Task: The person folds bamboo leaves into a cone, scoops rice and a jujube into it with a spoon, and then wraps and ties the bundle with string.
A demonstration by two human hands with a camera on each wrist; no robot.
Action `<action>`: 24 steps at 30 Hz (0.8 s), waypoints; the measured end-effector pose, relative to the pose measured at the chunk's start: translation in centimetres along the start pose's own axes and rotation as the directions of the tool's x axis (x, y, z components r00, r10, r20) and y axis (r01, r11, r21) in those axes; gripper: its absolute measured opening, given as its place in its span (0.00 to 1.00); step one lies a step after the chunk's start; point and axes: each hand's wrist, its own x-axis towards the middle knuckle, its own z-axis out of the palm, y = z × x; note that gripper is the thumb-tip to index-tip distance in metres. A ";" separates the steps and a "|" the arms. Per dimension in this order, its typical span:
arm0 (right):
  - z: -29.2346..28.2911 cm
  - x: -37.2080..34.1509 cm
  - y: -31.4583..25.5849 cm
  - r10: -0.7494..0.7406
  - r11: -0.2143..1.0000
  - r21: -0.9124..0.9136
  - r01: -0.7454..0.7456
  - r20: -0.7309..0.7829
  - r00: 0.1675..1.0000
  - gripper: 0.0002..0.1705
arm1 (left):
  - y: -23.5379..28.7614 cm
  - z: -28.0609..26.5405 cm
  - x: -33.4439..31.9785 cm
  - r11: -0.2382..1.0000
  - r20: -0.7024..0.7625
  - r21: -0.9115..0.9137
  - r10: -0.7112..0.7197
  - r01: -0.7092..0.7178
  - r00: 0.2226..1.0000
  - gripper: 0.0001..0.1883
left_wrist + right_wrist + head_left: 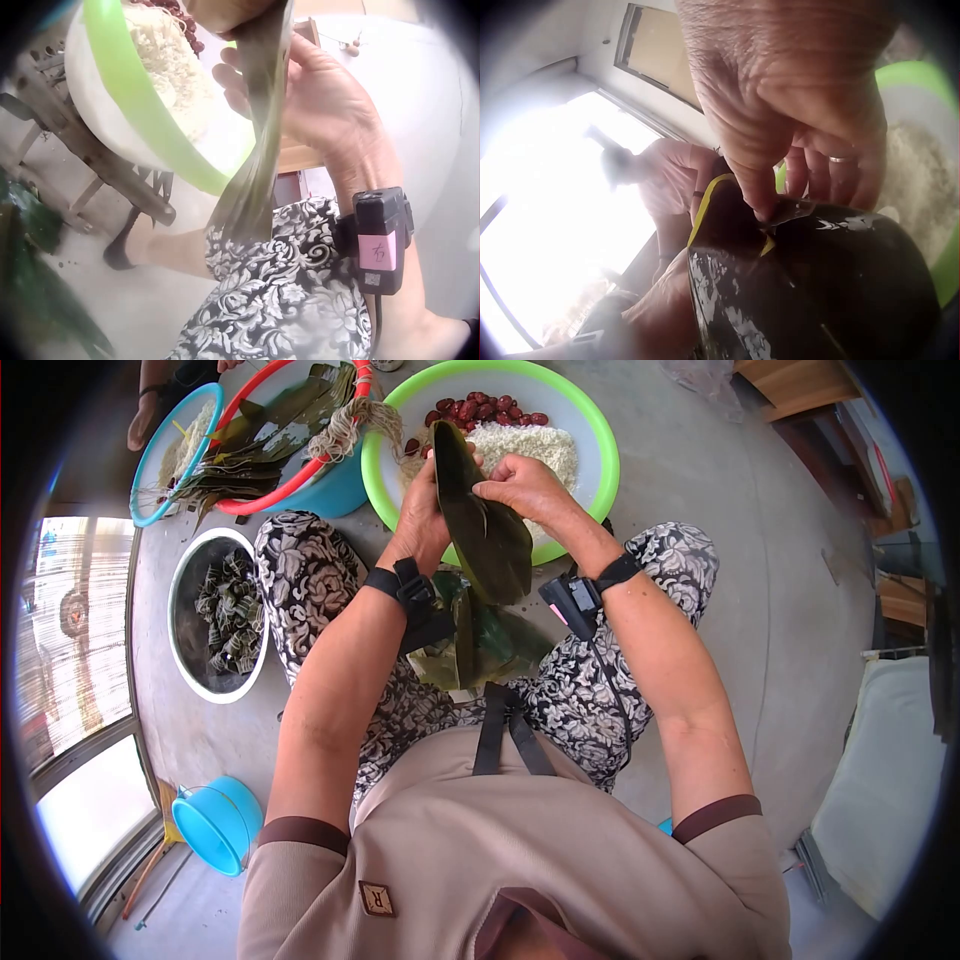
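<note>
The left hand [424, 512] grips a long dark green leaf [486, 548] by its left side, above the lap. At the leaf's right edge, the right hand [532, 488] pinches it between thumb and fingers. In the right wrist view the thumb of the right hand [780, 82] presses on the glossy wet leaf [840, 277], its fingers behind the edge. The left wrist view has the leaf [264, 90] edge-on, part of the left hand [229, 11] above it and the right hand [326, 101] beyond. More leaves [500, 645] lie on the lap.
A green-rimmed basin [607, 455] with white rice [545, 450] and red dates [480, 408] stands in front. To its left are a red-rimmed basin [240, 507] of leaves and string [345, 428], a white bowl [185, 660] of wrapped bundles [232, 610], and a blue bucket [210, 825]. Another person's arm [145, 410] shows.
</note>
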 end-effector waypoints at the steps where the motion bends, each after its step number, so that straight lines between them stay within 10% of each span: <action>1: 0.2 0.1 0.2 -0.007 0.999 0.031 0.008 -0.003 1.000 0.19 | 0.0 0.2 -0.1 1.000 0.002 -0.005 0.011 -0.011 1.000 0.20; 12: -0.1 -0.7 -0.9 0.037 0.969 0.243 -0.041 0.023 0.999 0.12 | 0.5 1.4 -0.5 0.998 0.003 0.034 0.052 -0.052 0.999 0.17; 15: -0.4 -0.6 -0.8 0.051 0.973 0.216 -0.083 0.149 0.988 0.13 | 0.5 1.2 -0.5 0.996 -0.010 0.046 0.076 -0.076 0.997 0.17; 20: 0.1 -1.3 -1.6 -0.154 0.968 -0.209 0.139 -0.056 0.987 0.16 | 0.3 0.5 0.0 0.997 0.063 -0.068 0.041 -0.037 0.997 0.16; 24: -0.4 -0.8 -0.8 -0.060 0.997 -0.038 0.064 0.110 0.992 0.15 | 1.5 0.3 0.5 0.990 0.082 -0.087 0.116 -0.109 0.990 0.15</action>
